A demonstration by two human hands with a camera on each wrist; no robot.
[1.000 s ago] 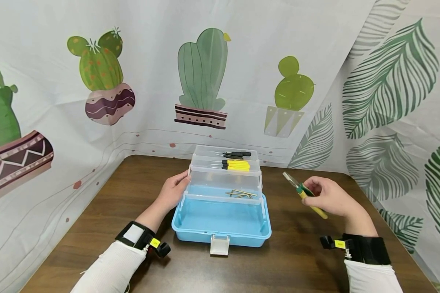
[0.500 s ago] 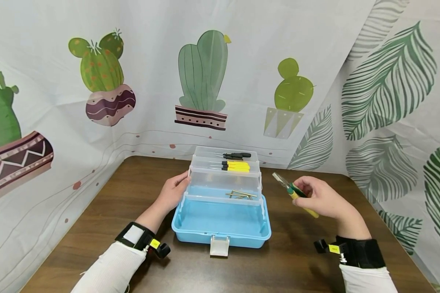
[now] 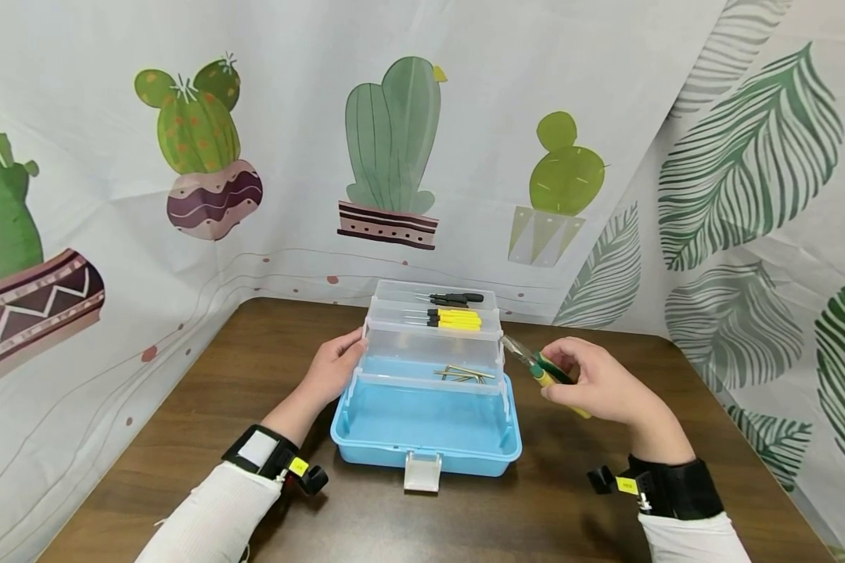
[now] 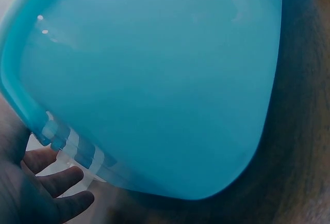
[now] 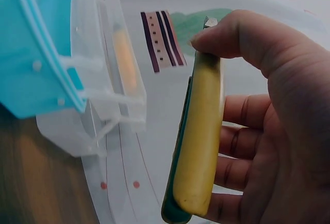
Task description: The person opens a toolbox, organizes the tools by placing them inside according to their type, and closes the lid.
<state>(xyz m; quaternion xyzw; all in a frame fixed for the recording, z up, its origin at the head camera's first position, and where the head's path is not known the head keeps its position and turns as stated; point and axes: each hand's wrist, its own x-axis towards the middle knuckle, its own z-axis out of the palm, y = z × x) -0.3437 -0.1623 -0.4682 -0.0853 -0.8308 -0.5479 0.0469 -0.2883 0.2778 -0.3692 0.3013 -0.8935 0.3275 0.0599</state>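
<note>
A light blue toolbox (image 3: 366, 453) stands with its clear trays (image 3: 401, 342) raised in steps. My left hand (image 3: 332, 367) touches the left edge of the trays; in the left wrist view its visible fingers (image 4: 64, 180) are loosely extended beside the box wall, and the thumb is hidden. My right hand (image 3: 598, 383) pinches pliers (image 5: 198, 136) with yellow and green handles, thumb on one side and fingers on the other. The pliers' metal head points at the trays' right edge, close to it. Yellow screwdrivers (image 3: 458, 318) lie in the middle tray, dark-handled screwdrivers (image 3: 458, 299) in the top one.
Several brass-coloured rods (image 3: 465, 373), some bent at the end, lie in the lowest tray. A white latch (image 3: 422, 473) hangs at the box front. Below everything is a brown wooden table (image 3: 267, 332), with a printed cloth (image 3: 289, 156) rising behind it.
My right hand has moved left with the pliers, from well right of the toolbox to beside its trays. The left hand and the box have stayed put.
</note>
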